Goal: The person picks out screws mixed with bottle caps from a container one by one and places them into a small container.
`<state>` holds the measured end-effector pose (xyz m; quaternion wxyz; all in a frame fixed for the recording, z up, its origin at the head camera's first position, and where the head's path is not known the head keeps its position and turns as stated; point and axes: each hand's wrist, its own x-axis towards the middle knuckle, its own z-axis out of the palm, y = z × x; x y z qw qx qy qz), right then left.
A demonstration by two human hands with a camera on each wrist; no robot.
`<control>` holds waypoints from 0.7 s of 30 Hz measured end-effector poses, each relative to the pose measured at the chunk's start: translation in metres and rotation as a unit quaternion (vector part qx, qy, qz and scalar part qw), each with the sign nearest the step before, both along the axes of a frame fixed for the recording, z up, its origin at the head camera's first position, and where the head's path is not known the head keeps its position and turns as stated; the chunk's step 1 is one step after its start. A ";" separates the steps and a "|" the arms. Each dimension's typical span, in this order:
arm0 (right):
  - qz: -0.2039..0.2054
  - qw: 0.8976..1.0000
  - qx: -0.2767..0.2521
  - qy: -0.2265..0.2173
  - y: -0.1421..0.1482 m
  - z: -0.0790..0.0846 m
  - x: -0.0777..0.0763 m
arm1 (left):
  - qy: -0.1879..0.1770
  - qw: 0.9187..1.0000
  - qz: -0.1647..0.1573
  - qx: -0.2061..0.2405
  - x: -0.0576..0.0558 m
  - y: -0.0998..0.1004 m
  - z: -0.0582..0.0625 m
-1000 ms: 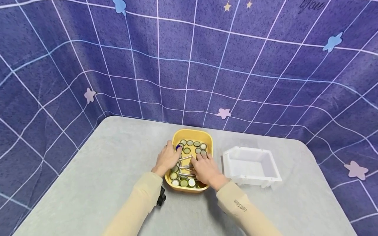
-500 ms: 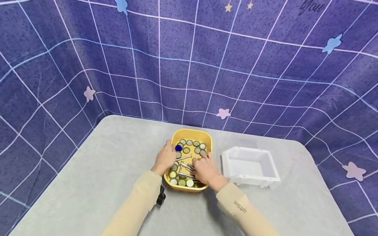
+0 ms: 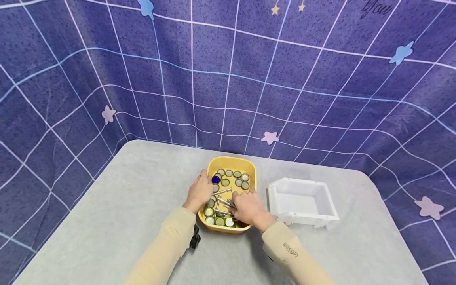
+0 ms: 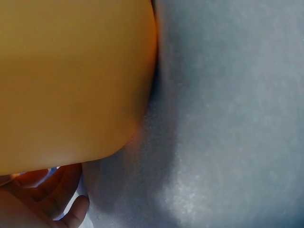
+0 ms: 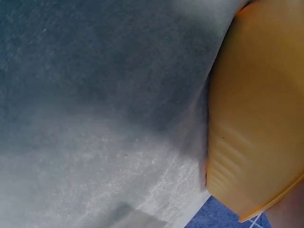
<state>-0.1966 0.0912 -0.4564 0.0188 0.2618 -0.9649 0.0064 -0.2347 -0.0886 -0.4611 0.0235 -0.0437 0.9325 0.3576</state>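
Note:
A yellow tub (image 3: 231, 159) on the grey table holds several bottle caps (image 3: 237, 173) and long silver metal pins with heads, like bolts or nails (image 3: 221, 191). One cap is dark blue (image 3: 215, 179). My left hand (image 3: 199, 190) grips the tub's left wall; in the left wrist view its curled fingers (image 4: 61, 190) lie against the outside. Inside the tub's right part, my right hand (image 3: 248, 206) has curled fingers over a bunch of the metal pins, whose ends poke out left of it. Its fingertips are hidden. The right wrist view mostly shows the tub's outer wall (image 5: 256, 109).
A white plastic bin (image 3: 303, 202) stands to the right of the tub, close to my right hand. A purple-blue curtain (image 3: 228, 91) with grid lines and stars hangs behind the grey table (image 3: 149, 170).
The metal pins near my right hand have turned from lying level to slanting, and bunch at its fingers. My left thumb has drawn back, uncovering the blue cap.

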 end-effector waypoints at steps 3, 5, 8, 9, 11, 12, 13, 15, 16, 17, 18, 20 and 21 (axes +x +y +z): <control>0.004 1.000 -0.027 0.003 0.001 -0.002 -0.001 | 0.002 1.000 0.003 0.000 0.000 0.000 0.000; 0.009 0.999 -0.049 0.008 0.002 -0.003 -0.002 | 0.001 1.000 0.005 -0.001 0.000 0.001 0.000; 0.020 0.996 -0.084 0.021 0.003 -0.005 -0.002 | 0.001 1.000 0.007 -0.005 0.001 0.001 -0.001; 0.025 0.995 -0.097 0.026 0.004 -0.005 -0.002 | 0.001 1.000 0.007 -0.007 0.001 0.002 -0.001; 0.037 0.990 -0.129 0.038 0.005 -0.004 -0.002 | 0.002 1.000 0.006 -0.013 0.001 0.002 -0.002; 0.043 0.988 -0.144 0.043 0.006 -0.003 -0.001 | 0.004 1.000 0.005 -0.017 0.001 0.002 -0.002; 0.053 0.984 -0.161 0.055 0.008 -0.007 -0.005 | 0.005 1.000 0.005 -0.020 0.001 0.002 -0.002; 0.062 0.978 -0.191 0.059 0.008 -0.004 -0.005 | 0.008 1.000 0.005 -0.025 0.001 0.003 -0.001; 0.065 0.975 -0.205 0.057 0.009 -0.003 -0.005 | 0.008 1.000 0.005 -0.026 0.001 0.003 -0.001; 0.063 0.973 -0.215 0.050 0.009 -0.002 -0.005 | 0.008 1.000 0.006 -0.025 0.001 0.003 0.000; 0.061 0.972 -0.223 0.043 0.009 -0.001 -0.005 | 0.009 1.000 0.006 -0.025 0.002 0.004 0.000; 0.046 0.971 -0.232 0.017 0.007 0.005 -0.004 | 0.008 1.000 0.007 -0.023 0.003 0.004 0.001; 0.042 0.971 -0.235 0.009 0.007 0.005 -0.005 | 0.007 1.000 0.008 -0.023 0.003 0.004 0.002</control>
